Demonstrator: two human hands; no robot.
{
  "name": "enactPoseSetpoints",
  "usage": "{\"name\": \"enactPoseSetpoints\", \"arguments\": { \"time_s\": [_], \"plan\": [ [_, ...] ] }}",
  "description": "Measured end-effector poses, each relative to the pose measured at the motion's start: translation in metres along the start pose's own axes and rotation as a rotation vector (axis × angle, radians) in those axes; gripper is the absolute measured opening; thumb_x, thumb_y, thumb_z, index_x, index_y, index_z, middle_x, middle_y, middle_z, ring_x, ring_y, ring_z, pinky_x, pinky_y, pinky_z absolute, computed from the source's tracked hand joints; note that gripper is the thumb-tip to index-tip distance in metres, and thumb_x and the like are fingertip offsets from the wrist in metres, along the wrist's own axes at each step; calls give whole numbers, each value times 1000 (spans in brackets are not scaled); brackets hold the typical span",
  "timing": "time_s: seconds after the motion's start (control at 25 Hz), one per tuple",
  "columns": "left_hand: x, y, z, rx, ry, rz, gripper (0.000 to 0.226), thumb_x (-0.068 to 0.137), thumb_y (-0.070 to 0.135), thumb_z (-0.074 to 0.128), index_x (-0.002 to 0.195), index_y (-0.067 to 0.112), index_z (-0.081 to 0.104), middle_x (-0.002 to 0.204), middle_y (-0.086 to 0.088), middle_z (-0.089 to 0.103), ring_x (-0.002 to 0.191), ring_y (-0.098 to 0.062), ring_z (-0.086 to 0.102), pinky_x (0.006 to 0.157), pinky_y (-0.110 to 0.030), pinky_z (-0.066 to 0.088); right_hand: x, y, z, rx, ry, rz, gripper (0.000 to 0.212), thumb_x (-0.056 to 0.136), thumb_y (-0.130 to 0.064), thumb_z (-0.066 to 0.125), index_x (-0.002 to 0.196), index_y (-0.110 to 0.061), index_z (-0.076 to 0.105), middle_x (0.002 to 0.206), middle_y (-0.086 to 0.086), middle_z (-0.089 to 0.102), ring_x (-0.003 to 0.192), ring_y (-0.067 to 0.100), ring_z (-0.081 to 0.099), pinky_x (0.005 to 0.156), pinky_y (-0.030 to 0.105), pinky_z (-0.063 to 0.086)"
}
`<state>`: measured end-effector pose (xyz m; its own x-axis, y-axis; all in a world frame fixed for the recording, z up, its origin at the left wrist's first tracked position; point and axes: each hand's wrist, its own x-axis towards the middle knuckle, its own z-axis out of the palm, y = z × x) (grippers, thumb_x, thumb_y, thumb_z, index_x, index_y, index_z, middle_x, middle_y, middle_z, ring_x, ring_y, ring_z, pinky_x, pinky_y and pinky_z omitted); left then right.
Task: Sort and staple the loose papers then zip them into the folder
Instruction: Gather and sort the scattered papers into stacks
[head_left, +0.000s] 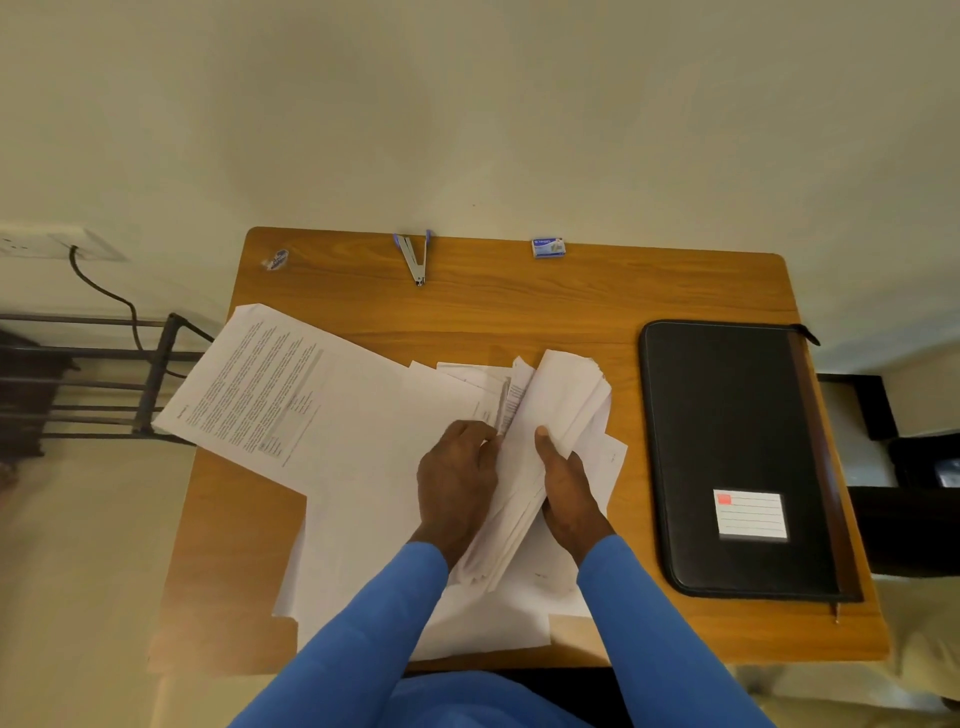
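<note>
Cream wall behind, with a small wooden counter (519, 312) pushed against it. Your right hand (569, 493) grips a thick sheaf of white papers (556, 410) from below with the thumb pressed on top. The sheaf is tilted up off the counter, so its edges fan out. Your left hand (457, 478) pinches the sheaf's left edge, fingers curled into the sheets, likely to split pages for sorting. More loose white sheets (363, 493) lie flat under both hands across the middle of the counter. A printed text page (260, 384) overhangs the left edge. Sorting looks mid-way; you can't tell from here whether anything is stapled. The silver stapler with blue handle (415, 257) sits splayed open in a V at the far edge, well apart from the papers, probably parked for the next step. A small blue-and-white staple box (548, 248) sits to its right. The black zip folder with white label (727, 415) lies closed on the right, just beside the paper spread, handy to your right hand for the last step.
</note>
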<state>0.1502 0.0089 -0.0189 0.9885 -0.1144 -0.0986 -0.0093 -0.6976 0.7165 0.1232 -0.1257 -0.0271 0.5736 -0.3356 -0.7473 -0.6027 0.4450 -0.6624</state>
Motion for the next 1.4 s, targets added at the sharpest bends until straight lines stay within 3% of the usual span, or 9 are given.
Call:
{"name": "enactPoseSetpoints", "arguments": {
  "time_s": [0.16,0.4,0.48,0.56,0.68,0.8,1.0,1.12,1.4],
  "plan": [
    [1,-7,4,77,14,-58,31,102,30,60,132,22,61,114,2,69,102,-22,63,96,-39,49,-3,-3,1,6,-11,-16,47,103,-42,56,142,-16,55,127,4,69,116,23,66,105,45,52],
    [-6,5,11,-57,-207,175,22,98,36,57,104,24,75,102,5,75,95,-18,67,92,-31,50,-5,-4,0,-7,-16,3,34,90,-43,75,116,-23,66,112,3,77,106,24,73,95,43,59],
    [-8,2,8,-269,-229,51,18,96,39,63,107,27,72,106,10,73,99,-11,67,91,-28,53,-4,-4,0,-6,-12,1,39,93,-39,73,125,-18,66,117,5,77,107,26,73,95,45,59],
    [-3,-8,4,-291,-49,-147,25,94,37,70,116,28,65,112,13,66,100,-8,63,90,-27,55,-2,-2,0,-29,12,22,51,95,-43,70,137,-17,59,127,6,72,113,27,69,100,49,56],
    [14,-17,-1,-226,-35,-395,43,91,33,76,128,23,56,114,7,65,99,-13,64,89,-31,56,-4,-3,0,-5,32,58,29,101,-37,63,125,-20,60,121,3,71,111,24,67,101,48,55],
    [21,-21,1,-193,-105,-384,28,93,30,74,117,21,64,104,5,73,93,-17,70,83,-29,57,-10,-10,2,17,12,53,26,106,-30,55,129,-18,58,114,1,71,106,22,67,98,47,55],
    [29,-29,-6,-155,42,-353,11,99,28,64,105,19,66,94,6,71,88,-21,70,79,-36,60,-19,-32,-6,-255,155,-40,40,108,-32,49,143,-13,50,127,2,62,116,28,60,99,41,50],
    [46,-28,-17,-157,80,-366,5,101,28,60,100,24,60,91,8,65,85,-20,66,77,-34,57,-34,-53,-33,-456,241,-159,24,109,-29,44,128,-19,55,115,-1,62,103,24,60,85,37,50],
    [63,-28,-26,-184,14,-389,34,95,51,65,82,19,64,76,8,68,69,-11,67,57,-23,47,-36,-52,-60,-401,214,-96,35,108,-29,49,139,-13,53,118,1,63,107,23,58,91,38,48]
  ]
}}
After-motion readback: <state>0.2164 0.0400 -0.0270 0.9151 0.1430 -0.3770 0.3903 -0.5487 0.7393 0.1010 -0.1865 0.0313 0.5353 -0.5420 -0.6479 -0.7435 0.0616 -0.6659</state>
